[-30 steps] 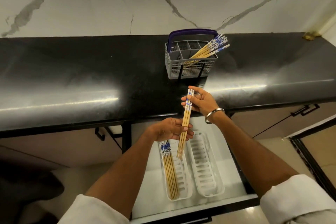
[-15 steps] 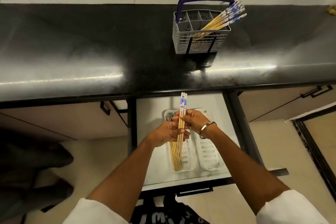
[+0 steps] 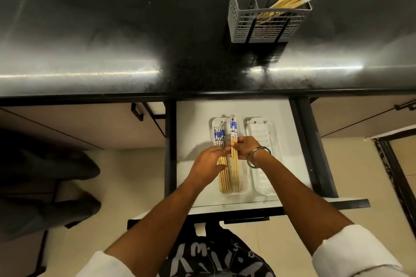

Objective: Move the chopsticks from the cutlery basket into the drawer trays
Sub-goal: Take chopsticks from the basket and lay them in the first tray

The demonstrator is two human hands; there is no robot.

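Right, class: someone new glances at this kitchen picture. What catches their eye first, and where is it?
First, the two hands over the open drawer: the right hand grips a bundle of chopsticks above the left tray, with the left hand beside it. Next, the grey cutlery basket on the black counter, top right, with more chopsticks leaning out.

Right tray (image 3: 261, 132) free; left tray (image 3: 216, 121) crowded with chopsticks (image 3: 219, 136).
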